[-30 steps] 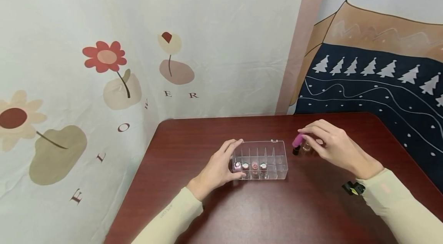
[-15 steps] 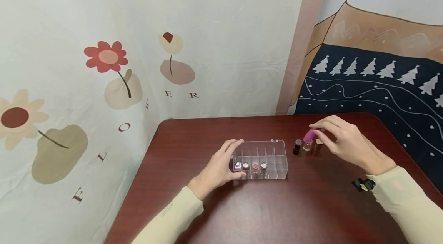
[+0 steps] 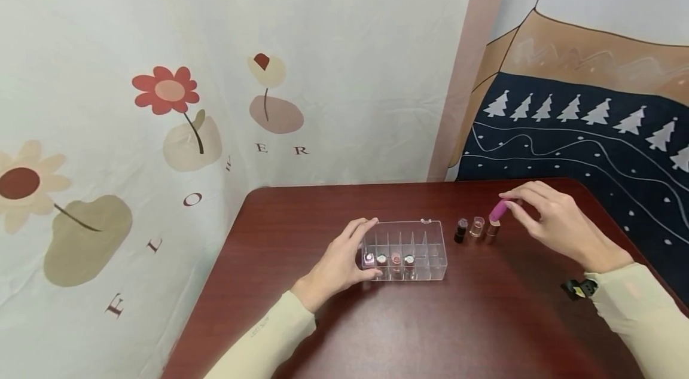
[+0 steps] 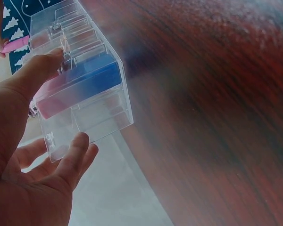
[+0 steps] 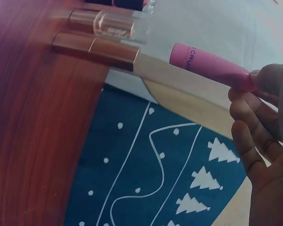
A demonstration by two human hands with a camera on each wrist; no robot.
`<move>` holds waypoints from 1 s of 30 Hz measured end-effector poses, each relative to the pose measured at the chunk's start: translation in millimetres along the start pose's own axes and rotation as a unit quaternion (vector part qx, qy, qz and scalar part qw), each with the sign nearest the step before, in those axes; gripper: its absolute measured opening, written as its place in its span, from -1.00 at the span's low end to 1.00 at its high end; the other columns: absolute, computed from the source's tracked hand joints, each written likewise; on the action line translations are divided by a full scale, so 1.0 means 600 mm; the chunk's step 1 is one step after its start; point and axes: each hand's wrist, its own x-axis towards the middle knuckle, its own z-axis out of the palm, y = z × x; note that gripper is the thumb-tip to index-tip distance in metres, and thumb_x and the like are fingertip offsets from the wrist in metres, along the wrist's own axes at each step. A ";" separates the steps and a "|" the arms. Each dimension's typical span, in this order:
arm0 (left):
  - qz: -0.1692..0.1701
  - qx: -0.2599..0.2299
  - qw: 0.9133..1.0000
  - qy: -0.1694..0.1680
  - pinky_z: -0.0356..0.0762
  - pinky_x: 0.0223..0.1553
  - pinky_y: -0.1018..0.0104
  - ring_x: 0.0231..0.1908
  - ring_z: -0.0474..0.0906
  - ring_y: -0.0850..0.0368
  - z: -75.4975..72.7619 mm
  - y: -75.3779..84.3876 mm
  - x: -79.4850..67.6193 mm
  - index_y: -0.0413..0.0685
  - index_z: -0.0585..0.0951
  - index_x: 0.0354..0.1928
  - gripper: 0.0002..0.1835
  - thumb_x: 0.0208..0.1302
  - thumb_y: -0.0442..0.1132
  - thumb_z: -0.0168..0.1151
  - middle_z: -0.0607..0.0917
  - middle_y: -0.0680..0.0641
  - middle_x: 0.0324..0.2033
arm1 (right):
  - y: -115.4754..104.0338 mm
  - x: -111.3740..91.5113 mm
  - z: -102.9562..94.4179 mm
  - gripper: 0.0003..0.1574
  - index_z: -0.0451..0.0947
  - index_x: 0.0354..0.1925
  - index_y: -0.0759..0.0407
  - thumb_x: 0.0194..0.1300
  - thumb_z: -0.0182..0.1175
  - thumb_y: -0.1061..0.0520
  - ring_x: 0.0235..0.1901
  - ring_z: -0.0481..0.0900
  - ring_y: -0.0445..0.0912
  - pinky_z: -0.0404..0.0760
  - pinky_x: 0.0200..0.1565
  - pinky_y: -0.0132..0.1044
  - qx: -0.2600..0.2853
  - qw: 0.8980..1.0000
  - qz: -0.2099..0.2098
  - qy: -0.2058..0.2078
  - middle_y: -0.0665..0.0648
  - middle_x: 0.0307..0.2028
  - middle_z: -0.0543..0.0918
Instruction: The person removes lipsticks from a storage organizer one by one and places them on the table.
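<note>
The left hand (image 3: 340,254), thumb and fingers spread wide, holds the left end of a clear rectangular plastic box (image 3: 435,232) on a glossy reddish-brown wood-grained table (image 3: 457,325); four small cosmetic containers (image 3: 396,259) stand in its front compartments. The right hand (image 3: 557,220), fingertips drawn narrow, pinches a bright pink cylindrical tube (image 3: 499,210), tilted, just above and apart from an upright metallic-brown lipstick tube (image 3: 492,232). Beside this I see a small transparent-topped tube (image 3: 476,228) and a black cylindrical tube (image 3: 460,232), both upright.

Clr glossy plastic box (image 3: 436,254), smooth pink tube (image 5: 210,68), semi-gloss wood-look tbl (image 3: 420,331), matt cloth bkdrop (image 3: 355,68)
</note>
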 end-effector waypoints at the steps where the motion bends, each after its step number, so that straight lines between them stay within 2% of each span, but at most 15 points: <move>1: -0.005 0.001 1.000 -0.003 0.86 0.33 -0.04 -0.02 0.88 0.01 0.000 0.000 -0.001 0.00 0.36 0.79 0.25 0.12 -0.08 0.93 0.53 -0.22 0.59 | 0.002 -0.002 0.000 -0.11 0.88 0.03 0.21 0.85 -0.05 -0.45 -0.07 0.72 0.03 0.20 0.42 -0.89 -0.001 1.000 0.001 0.001 0.20 -0.06 0.89; 8: -0.018 -0.007 1.000 -0.015 0.86 0.32 -0.01 -0.03 0.89 0.01 -0.001 -0.001 -0.005 0.05 0.36 0.80 0.25 0.13 -0.07 0.92 0.51 -0.19 0.62 | 0.021 -0.018 0.000 -0.08 0.89 0.02 0.20 0.83 -0.06 -0.49 -0.11 0.71 0.04 0.27 0.33 -0.90 -0.012 1.000 0.018 0.006 0.20 -0.09 0.89; 14: -0.007 -0.004 1.000 -0.009 0.87 0.30 0.00 -0.05 0.88 0.02 0.000 -0.001 -0.003 0.03 0.37 0.80 0.25 0.13 -0.07 0.92 0.53 -0.20 0.60 | 0.034 -0.034 0.001 0.00 0.88 0.04 0.20 0.78 -0.13 -0.55 -0.11 0.71 0.08 0.13 0.38 -0.92 -0.020 0.999 0.041 -0.003 0.24 -0.08 0.89; 19: -0.009 0.000 1.000 -0.007 0.87 0.31 -0.02 -0.04 0.87 0.03 0.001 0.000 -0.003 0.02 0.37 0.80 0.25 0.12 -0.07 0.92 0.53 -0.21 0.61 | 0.040 -0.045 0.005 0.03 0.87 0.05 0.21 0.76 -0.16 -0.57 -0.12 0.71 0.09 0.12 0.38 -0.92 -0.017 0.998 0.052 -0.010 0.25 -0.08 0.89; 21: -0.009 0.000 1.000 -0.006 0.86 0.31 -0.02 -0.04 0.86 0.03 0.001 0.001 -0.002 0.02 0.36 0.80 0.26 0.12 -0.08 0.92 0.53 -0.21 0.61 | 0.042 -0.049 0.006 -0.34 0.87 0.05 0.21 0.81 0.18 -0.32 -0.11 0.72 0.10 0.11 0.39 -0.92 -0.019 0.998 0.057 -0.015 0.25 -0.07 0.89; 22: -0.008 0.001 1.000 -0.004 0.87 0.30 -0.02 -0.04 0.86 0.03 0.001 0.001 -0.001 0.01 0.36 0.80 0.26 0.12 -0.08 0.93 0.53 -0.20 0.60 | 0.043 -0.050 0.007 -0.53 0.87 0.05 0.20 0.77 0.33 -0.16 -0.11 0.73 0.10 0.11 0.38 -0.92 -0.020 0.998 0.059 -0.018 0.25 -0.07 0.89; 23: -0.007 0.001 1.000 -0.004 0.87 0.30 -0.01 -0.04 0.86 0.03 0.001 0.001 -0.001 0.01 0.36 0.80 0.26 0.12 -0.08 0.93 0.53 -0.20 0.60 | 0.044 -0.052 0.008 -0.72 0.87 0.05 0.21 0.66 0.47 0.01 -0.10 0.74 0.11 0.10 0.39 -0.92 -0.021 0.998 0.061 -0.021 0.25 -0.07 0.89; 24: -0.006 0.001 1.000 -0.003 0.87 0.29 -0.01 -0.05 0.85 0.04 0.001 0.002 0.000 0.00 0.37 0.80 0.26 0.11 -0.09 0.93 0.54 -0.21 0.60 | 0.045 -0.054 0.009 -0.79 0.87 0.05 0.21 0.51 0.58 0.18 -0.10 0.75 0.12 0.10 0.39 -0.91 -0.020 0.998 0.063 -0.024 0.26 -0.06 0.89; 26: -0.003 0.001 1.000 -0.001 0.87 0.27 0.00 -0.06 0.85 0.05 0.001 0.002 0.000 -0.02 0.37 0.79 0.26 0.10 -0.10 0.93 0.54 -0.21 0.59 | 0.048 -0.058 0.012 -0.50 0.87 0.04 0.20 0.13 0.66 0.46 -0.09 0.76 0.12 0.10 0.39 -0.92 -0.023 0.997 0.066 -0.030 0.25 -0.07 0.89; 30: -0.005 0.003 1.000 -0.002 0.87 0.28 0.02 -0.05 0.85 0.04 0.000 0.001 0.002 -0.02 0.36 0.79 0.26 0.10 -0.09 0.93 0.53 -0.21 0.59 | 0.054 -0.064 0.016 -0.47 0.88 0.04 0.17 0.08 0.69 0.45 -0.09 0.78 0.12 0.15 0.36 -0.92 -0.027 0.996 0.073 -0.041 0.21 -0.08 0.90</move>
